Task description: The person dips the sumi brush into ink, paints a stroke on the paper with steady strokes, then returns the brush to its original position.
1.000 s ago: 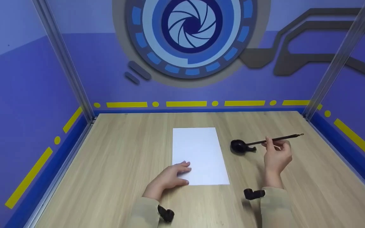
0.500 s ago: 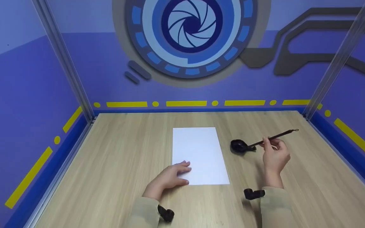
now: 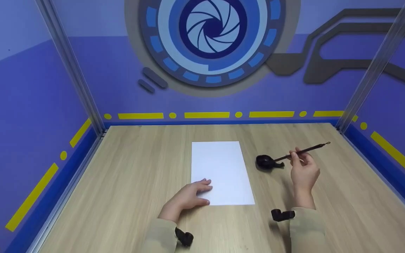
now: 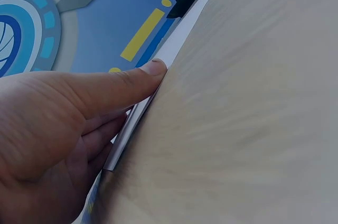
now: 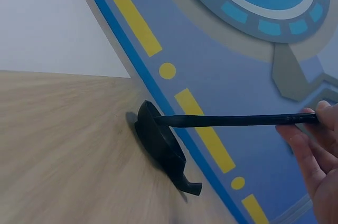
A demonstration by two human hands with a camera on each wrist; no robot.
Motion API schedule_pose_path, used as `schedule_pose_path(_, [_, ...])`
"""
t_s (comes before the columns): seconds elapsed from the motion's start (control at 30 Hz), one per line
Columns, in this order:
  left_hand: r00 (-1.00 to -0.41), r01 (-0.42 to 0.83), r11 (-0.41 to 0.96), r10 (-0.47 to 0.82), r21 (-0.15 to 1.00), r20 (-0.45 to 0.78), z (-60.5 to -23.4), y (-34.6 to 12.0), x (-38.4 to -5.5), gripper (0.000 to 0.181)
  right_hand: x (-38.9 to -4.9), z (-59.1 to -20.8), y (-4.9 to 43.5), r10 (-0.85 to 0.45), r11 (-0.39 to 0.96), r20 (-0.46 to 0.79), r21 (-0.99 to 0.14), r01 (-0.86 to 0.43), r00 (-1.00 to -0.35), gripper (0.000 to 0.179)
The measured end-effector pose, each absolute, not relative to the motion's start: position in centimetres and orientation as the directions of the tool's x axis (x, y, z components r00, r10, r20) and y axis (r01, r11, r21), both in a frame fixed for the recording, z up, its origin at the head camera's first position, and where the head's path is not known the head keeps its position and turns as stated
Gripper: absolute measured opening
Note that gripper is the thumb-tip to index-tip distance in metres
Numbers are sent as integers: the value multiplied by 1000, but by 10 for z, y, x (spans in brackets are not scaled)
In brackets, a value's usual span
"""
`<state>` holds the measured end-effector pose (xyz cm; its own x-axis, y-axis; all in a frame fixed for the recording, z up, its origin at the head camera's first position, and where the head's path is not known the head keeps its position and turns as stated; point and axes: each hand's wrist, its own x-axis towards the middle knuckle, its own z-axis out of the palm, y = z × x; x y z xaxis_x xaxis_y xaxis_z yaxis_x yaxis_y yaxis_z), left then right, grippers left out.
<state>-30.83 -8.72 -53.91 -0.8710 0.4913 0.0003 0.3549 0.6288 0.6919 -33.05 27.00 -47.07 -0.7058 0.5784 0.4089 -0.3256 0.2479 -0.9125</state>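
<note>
My right hand [image 3: 305, 172] pinches a dark calligraphy brush [image 3: 308, 149] by its shaft, and a small loop shows at its far end. The tip end of the brush reaches into a round black ink dish [image 3: 265, 162], which has a short curved spout or handle. In the right wrist view the brush [image 5: 227, 120] runs level into the bowl of the dish [image 5: 163, 142]. My left hand [image 3: 187, 195] rests on the lower left corner of a white sheet of paper [image 3: 220, 168], thumb and fingers spread. From the left wrist, the thumb lies at the paper's edge [image 4: 177, 42].
The paper and dish lie on a light wooden table [image 3: 135, 168]. Blue panels with yellow dashes stand around it, with metal posts [image 3: 74, 66] at the back corners. A small black camera [image 3: 282, 215] sits at each wrist.
My right hand has shifted slightly left, and the brush's loop end has swung left and away, tilting the shaft more. The left hand, paper and dish stay in place.
</note>
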Motion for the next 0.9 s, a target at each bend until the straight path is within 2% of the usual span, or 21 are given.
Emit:
schedule_pose_path(0.13, [-872, 354, 632, 489, 690, -1, -539, -87, -308, 51, -323, -462, 267, 553, 256, 400, -916, -307, -731, 24])
schedule_pose_path(0.37, [-874, 348, 630, 486, 694, -3, -539, -87, -308, 51, -337, -480, 278, 562, 313, 389, -917, -248, -730, 31])
schedule_pose_path(0.63, [-878, 332, 629, 479, 702, -14, -540, -87, -309, 52, -338, -481, 276, 626, 312, 463, -886, -343, -628, 26])
schedule_pose_path(0.9, [-878, 341, 631, 478, 697, -4, -541, -87, -309, 51, -342, -489, 276, 694, 272, 434, -896, -350, -574, 23])
